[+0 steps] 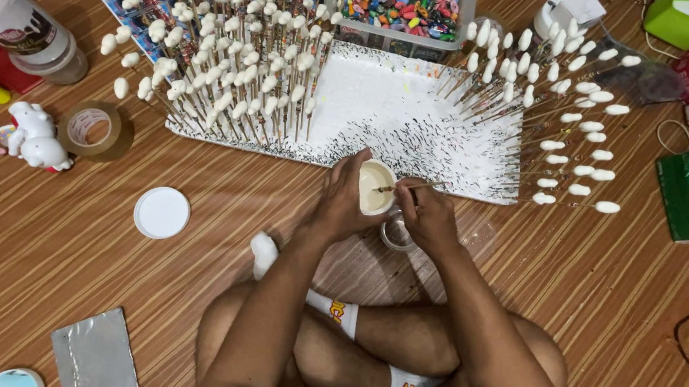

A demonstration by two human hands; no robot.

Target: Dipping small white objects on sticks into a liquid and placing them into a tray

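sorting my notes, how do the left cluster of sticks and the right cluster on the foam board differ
The left cluster is dense and stands nearly upright; the right cluster is sparser and fans outward, leaning low. Left tips look rounder, right ones longer. Both carry white tips and are stuck in the white foam board.

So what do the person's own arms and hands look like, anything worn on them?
Both arms are bare along all that shows, with no sleeves in view. The left hand and right hand wear no gloves, and I can make out no rings, watch or wristbands. The only clothing in view is lower down: white socks with an orange and yellow marking near the cuffs.
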